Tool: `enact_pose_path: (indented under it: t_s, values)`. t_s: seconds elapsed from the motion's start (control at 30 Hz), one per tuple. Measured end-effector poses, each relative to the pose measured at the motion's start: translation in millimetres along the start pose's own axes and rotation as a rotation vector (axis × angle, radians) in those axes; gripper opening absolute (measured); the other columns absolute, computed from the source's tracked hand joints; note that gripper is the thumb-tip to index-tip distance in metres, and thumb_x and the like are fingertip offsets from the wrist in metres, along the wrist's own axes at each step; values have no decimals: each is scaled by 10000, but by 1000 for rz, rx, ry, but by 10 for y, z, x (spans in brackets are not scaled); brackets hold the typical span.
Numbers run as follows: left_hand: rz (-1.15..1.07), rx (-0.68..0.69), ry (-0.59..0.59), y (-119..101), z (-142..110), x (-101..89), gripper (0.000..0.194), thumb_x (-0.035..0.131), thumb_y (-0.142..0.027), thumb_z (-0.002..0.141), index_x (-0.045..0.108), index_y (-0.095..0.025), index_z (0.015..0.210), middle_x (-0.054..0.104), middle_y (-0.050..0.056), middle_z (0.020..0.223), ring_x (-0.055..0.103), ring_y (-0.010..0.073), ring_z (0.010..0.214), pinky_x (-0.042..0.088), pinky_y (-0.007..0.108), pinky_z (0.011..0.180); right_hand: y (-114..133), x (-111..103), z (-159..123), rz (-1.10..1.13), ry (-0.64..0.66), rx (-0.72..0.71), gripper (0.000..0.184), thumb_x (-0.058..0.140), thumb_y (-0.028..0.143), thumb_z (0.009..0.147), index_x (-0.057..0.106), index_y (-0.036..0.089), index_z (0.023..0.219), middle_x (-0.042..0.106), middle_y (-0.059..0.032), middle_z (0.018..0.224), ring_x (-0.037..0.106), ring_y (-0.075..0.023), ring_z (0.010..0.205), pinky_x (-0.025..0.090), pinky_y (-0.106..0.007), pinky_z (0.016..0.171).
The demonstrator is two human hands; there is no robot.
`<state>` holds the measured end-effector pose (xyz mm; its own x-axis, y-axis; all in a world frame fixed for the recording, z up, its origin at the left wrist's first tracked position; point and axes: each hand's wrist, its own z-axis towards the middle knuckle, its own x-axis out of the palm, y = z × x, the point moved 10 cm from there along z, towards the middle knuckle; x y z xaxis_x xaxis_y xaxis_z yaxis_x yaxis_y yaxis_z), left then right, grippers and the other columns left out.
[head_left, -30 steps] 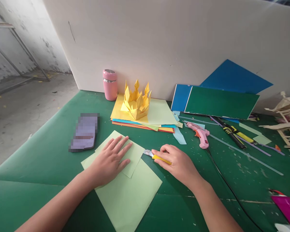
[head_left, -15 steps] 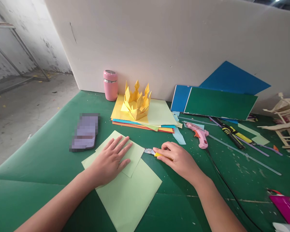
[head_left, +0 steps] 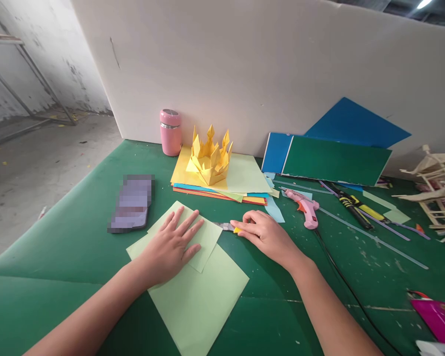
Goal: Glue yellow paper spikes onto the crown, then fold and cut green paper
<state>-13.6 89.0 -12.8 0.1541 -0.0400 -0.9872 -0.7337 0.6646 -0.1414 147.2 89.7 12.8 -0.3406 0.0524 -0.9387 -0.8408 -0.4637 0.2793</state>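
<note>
A pale green sheet of paper (head_left: 207, 301) lies on the green table, its far part folded over into a smaller flap (head_left: 203, 242). My left hand (head_left: 176, 244) rests flat on that flap, fingers spread. In my right hand (head_left: 265, 232) is a utility knife (head_left: 227, 226) with a yellow body, mostly hidden by the fingers. Its blade points left, and the tip is at the right corner of the folded flap. Whether the tip is under the paper's edge I cannot tell.
Behind the hands, a yellow paper crown (head_left: 209, 163) stands on stacked coloured paper (head_left: 250, 173). A pink flask (head_left: 170, 133) and a phone-like blurred object (head_left: 132, 202) are on the left. A pink glue gun (head_left: 306, 207), its cord, glue sticks and cutters (head_left: 356, 210) lie right.
My right hand has moved slightly left with the utility knife, bringing the blade in to the flap's corner. The left hand stays pressed on the paper.
</note>
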Motion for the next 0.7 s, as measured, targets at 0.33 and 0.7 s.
enact_pose_path:
  t_s: [0.33, 0.7]
  values:
    - [12, -17, -42, 35, -15, 45, 648, 221, -555, 949, 333, -157, 1449, 292, 70, 1531, 117, 326, 1427, 212, 501, 1149, 66, 58, 198, -9, 5, -68, 297, 483, 304, 946, 653, 265, 1186, 573, -57, 876, 537, -195, 820, 456, -316, 707]
    - [43, -12, -71, 30, -21, 43, 685, 177, -556, 951, 321, -105, 1447, 237, 156, 1535, 125, 316, 1422, 208, 492, 1145, 208, 132, 471, -32, 3, -86, 274, 535, 282, 923, 668, 250, 1160, 575, -46, 874, 542, -185, 830, 435, -298, 721]
